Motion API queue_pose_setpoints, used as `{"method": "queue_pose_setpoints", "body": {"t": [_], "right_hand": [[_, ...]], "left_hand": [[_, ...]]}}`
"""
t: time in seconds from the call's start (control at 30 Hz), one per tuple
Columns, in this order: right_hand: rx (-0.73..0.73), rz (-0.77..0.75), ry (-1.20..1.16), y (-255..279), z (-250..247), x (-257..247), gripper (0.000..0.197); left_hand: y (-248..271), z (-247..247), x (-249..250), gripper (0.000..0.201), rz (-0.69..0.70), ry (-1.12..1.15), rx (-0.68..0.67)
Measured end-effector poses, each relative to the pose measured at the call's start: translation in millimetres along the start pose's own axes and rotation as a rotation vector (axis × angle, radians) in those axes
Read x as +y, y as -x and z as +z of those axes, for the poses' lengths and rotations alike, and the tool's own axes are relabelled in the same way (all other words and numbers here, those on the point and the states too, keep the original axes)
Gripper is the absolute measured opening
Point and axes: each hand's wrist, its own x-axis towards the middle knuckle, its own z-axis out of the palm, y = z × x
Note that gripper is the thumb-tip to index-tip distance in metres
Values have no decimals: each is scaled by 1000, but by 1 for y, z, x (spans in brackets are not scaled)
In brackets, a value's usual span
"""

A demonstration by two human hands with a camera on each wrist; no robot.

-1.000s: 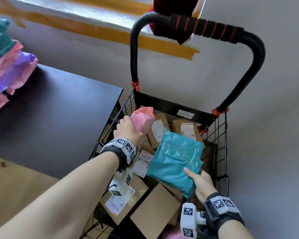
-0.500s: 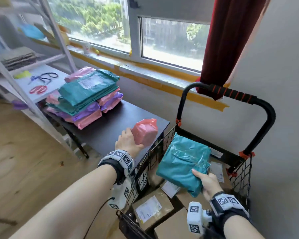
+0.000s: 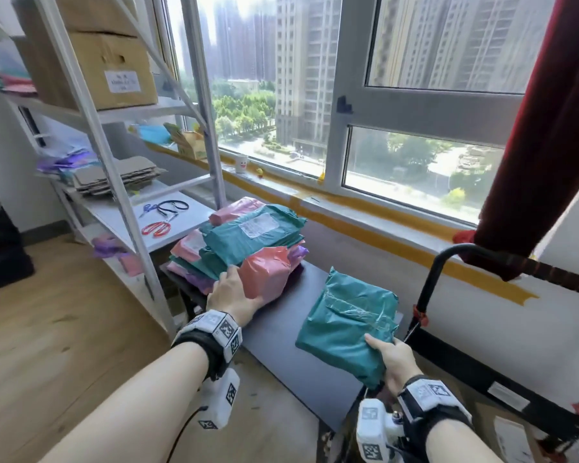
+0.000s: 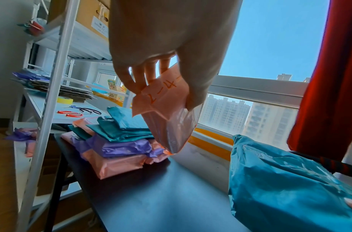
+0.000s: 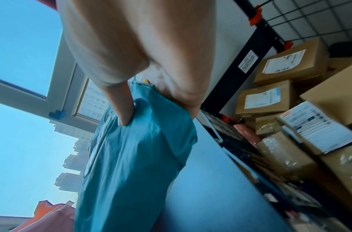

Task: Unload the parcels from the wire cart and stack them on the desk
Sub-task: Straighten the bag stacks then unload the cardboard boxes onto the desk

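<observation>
The left hand (image 3: 231,292) grips a pink poly mailer (image 3: 268,274) at mid-frame, held just in front of the stack of pink, teal and purple parcels (image 3: 248,235) on the black desk (image 3: 281,332); in the left wrist view the fingers (image 4: 143,75) curl under it with the thumb on top. The right hand (image 3: 395,359) clutches a teal poly mailer (image 3: 348,322) by its near corner, over the desk's right end. At lower right, the wire cart (image 5: 302,23) holds cardboard boxes (image 5: 290,62). Scissors (image 3: 156,228) lie on the white shelf (image 3: 184,215) at left.
</observation>
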Motion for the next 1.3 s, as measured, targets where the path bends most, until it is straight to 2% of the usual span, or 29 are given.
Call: {"method": "queue_pose_setpoints", "body": {"t": [0.23, 0.37, 0.53, 0.73, 0.93, 1.07, 1.17, 1.3], "right_hand": [[45, -9, -88, -38, 144, -6, 36], [66, -13, -139, -61, 212, -17, 39], [96, -37, -158, -96, 267, -29, 38], [135, -67, -145, -162, 302, -44, 31], [177, -49, -125, -227, 325, -55, 34], [231, -22, -119, -260, 334, -57, 44], [263, 19, -125, -268, 343, -59, 35], [309, 26, -153, -269, 354, -62, 30]], "left_hand": [[-122, -70, -86, 78, 56, 31, 18], [-189, -99, -124, 68, 90, -3, 28], [-252, -100, -146, 64, 115, -7, 33], [-327, -74, -142, 61, 210, -18, 60], [-406, -53, -123, 66, 448, -237, 84], [-445, -34, -112, 73, 698, -366, 84], [-473, -14, -113, 84, 896, -439, 95], [-509, 12, -122, 83, 1085, -436, 82]]}}
